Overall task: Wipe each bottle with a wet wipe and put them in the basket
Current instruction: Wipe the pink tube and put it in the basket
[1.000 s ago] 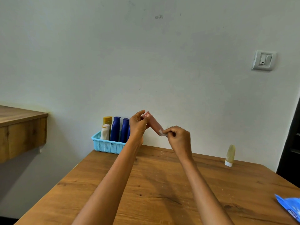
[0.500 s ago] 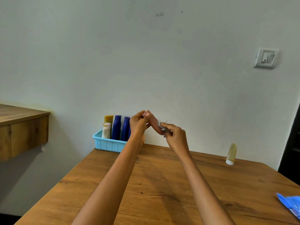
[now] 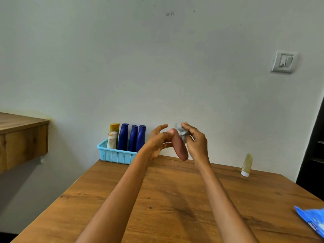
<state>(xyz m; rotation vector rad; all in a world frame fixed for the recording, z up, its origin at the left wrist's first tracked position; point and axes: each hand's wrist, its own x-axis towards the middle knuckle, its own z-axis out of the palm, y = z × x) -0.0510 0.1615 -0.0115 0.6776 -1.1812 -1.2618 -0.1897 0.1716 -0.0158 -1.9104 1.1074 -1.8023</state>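
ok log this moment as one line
step: wiping | left hand: holds pink bottle | right hand: wet wipe at its top | blue basket: five bottles

Bottles, total seven. Three tall dark-blue plastic bottles (image 3: 123,136) stand in the basket, with one yellow-ochre bottle (image 3: 114,127) and one white tube-shaped bottle (image 3: 111,139). One pink rounded bottle (image 3: 179,149) is held above the table. One pale translucent tube with a white cap (image 3: 246,165) stands on the table. Light-blue perforated plastic baskets (image 3: 115,156): one. Crumpled white wet wipes (image 3: 182,133): one. Blue wipe packets (image 3: 313,220): one. Hands: two. Wooden tables (image 3: 175,199): one.
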